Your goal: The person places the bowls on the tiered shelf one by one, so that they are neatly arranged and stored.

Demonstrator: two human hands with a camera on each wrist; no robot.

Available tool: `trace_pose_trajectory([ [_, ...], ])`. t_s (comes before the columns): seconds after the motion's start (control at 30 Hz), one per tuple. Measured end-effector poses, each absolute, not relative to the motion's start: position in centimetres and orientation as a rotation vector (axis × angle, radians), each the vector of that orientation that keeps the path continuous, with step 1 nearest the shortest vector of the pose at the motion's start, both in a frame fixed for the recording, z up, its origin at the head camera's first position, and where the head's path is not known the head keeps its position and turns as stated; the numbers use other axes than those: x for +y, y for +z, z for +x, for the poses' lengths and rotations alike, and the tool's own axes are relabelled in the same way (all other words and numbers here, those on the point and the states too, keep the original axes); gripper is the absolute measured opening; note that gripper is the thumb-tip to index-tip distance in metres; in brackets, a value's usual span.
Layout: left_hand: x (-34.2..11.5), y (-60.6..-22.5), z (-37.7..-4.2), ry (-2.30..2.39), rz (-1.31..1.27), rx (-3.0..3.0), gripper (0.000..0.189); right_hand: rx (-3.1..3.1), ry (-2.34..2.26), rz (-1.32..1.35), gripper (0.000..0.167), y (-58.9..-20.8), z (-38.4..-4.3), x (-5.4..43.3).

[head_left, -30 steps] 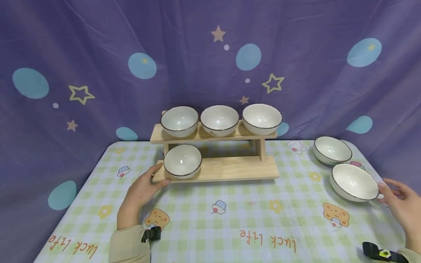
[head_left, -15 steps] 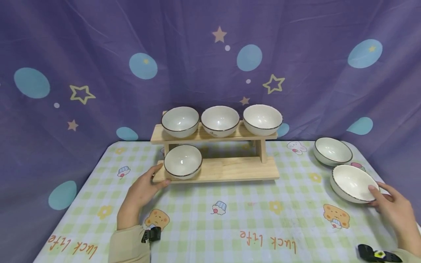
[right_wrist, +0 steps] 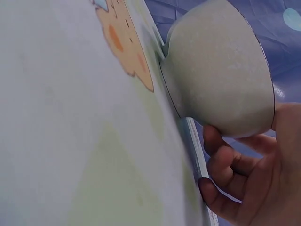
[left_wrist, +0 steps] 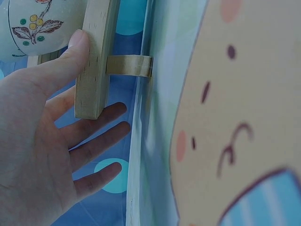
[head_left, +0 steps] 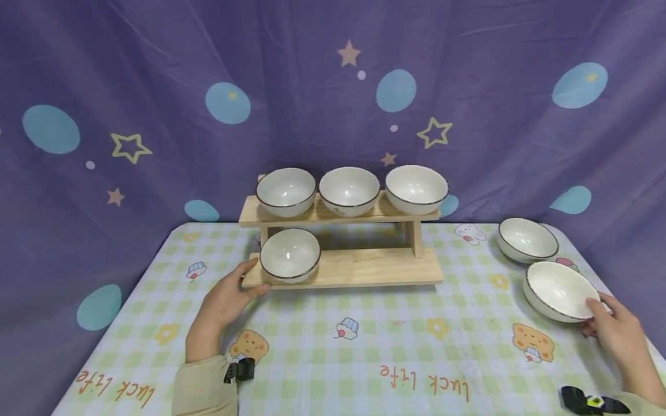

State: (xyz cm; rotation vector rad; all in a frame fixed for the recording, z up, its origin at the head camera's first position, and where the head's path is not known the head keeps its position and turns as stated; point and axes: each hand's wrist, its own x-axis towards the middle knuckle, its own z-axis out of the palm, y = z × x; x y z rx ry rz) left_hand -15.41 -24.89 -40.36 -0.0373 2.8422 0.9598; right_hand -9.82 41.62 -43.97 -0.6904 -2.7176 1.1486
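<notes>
My left hand (head_left: 225,299) holds the left end of the lower board of a two-tier wooden shelf (head_left: 380,267). In the left wrist view, the thumb lies against the board (left_wrist: 94,70), the index finger passes behind it and the other fingers spread out. At the right, my right hand (head_left: 619,328) grips a white bowl (head_left: 559,289) with a dark rim, thumb inside the rim and fingers below its outer wall. The right wrist view shows this bowl's pale side (right_wrist: 221,70) and its foot close to the tablecloth. Beside the left hand, another bowl (head_left: 289,254) stands on the lower board.
Three bowls line the upper board: left (head_left: 286,190), middle (head_left: 350,190) and right (head_left: 416,188). One more bowl (head_left: 526,240) stands just behind the gripped one. A checked tablecloth (head_left: 385,346) covers the table, and a purple curtain (head_left: 312,127) hangs behind.
My right hand has moved left onto the near bowl, its thumb going from outside the rim to inside. The bowl stays about where it was. The left hand has not moved.
</notes>
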Motion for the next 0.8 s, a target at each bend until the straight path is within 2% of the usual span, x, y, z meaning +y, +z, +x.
trace_pose_trajectory([
  [0.3, -24.8, -40.3, -15.3, 0.954, -0.046, 2.837, 0.091, -2.703, 1.127, -0.706, 0.059, -43.8, -9.8, 41.3],
  [0.8, -24.9, -40.4, -15.5, 0.949, -0.031, 2.849, 0.091, -2.639, 1.227, -0.662, 0.062, -42.4, -10.2, 40.3],
])
